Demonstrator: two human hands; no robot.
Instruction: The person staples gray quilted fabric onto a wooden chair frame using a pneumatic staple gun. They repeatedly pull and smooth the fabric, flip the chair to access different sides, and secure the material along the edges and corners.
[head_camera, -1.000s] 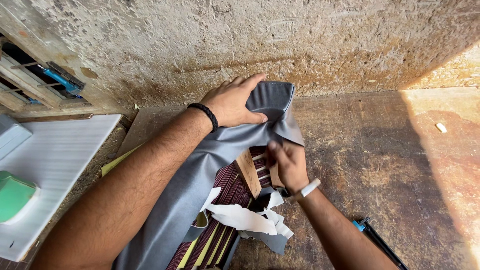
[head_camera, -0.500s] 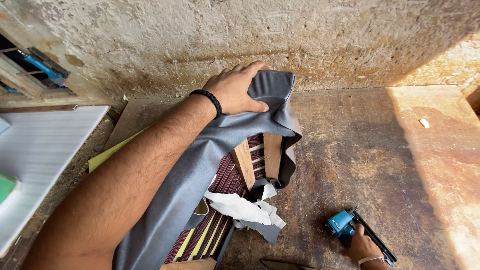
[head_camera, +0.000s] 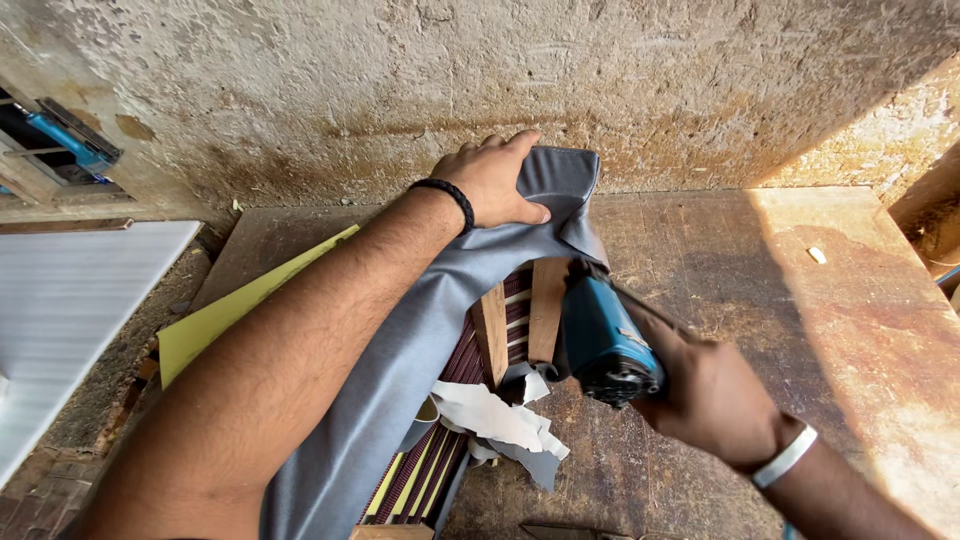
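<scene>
The left hand lies palm down, fingers spread flat and thumb stretched out, pressing the grey covering over the far end of a wooden frame. A black band circles that wrist. The hand grips nothing; it only presses the material, which drapes along the frame toward the viewer.

The right hand is closed around a blue power stapler, fingers wrapped about its body, with a pale band on the wrist. The tool's nose sits against the wooden slats just below the folded corner of the covering, just beside the left hand's thumb.

Under the covering, striped webbing and crumpled white scraps show between the slats. The frame rests on a worn brown surface set against a rough plaster wall. A yellow sheet lies under the left forearm, and a white panel sits farther left.
</scene>
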